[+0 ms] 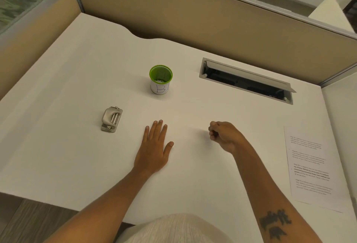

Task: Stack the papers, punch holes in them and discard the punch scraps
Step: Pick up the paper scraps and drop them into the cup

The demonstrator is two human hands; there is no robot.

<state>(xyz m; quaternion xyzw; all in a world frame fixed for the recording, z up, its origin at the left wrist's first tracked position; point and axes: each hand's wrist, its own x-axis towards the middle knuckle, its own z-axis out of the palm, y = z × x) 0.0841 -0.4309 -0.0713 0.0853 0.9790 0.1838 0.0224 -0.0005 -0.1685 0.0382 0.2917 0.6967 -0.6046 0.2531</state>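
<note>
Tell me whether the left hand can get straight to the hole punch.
Probably yes. The left hand lies flat on the desk, and the hole punch sits just to its left with only bare desktop between them.

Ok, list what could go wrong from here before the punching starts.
1. The papers lie at the desk's right edge, near the front corner; a careless pull by the right hand might slide them off.
2. The open cable slot sits beyond the right hand; scraps could fall in.
3. The green cup is narrow, so emptying the hole punch over it may spill scraps.
</note>
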